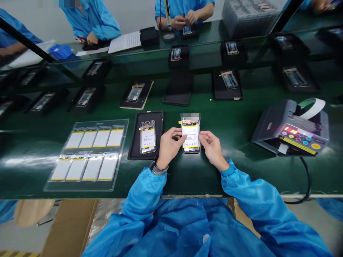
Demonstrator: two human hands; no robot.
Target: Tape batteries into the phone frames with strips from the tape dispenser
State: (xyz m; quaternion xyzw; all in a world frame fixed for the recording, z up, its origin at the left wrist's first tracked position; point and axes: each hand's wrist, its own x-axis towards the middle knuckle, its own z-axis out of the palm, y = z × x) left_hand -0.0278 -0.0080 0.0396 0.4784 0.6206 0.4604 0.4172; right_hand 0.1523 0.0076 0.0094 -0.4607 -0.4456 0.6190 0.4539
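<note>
- Left hand point(170, 145): clamped on the opened phone point(191, 130) at its left edge, thumb over the white battery point(192, 139).
- Opened phone: between both hands, over the green table point(184, 178); probably light, stiff, smooth, fragile; best held by its side edges. Battery print too small to read.
- Right hand point(213, 145): pinching its right edge.
- Machine point(291, 125): red display, yellow warning label, wording illegible.

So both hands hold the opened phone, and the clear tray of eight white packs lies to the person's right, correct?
Not quite: the head view shows the clear tray of eight white packs to the person's left. The left hand and right hand do hold the opened phone.
</note>
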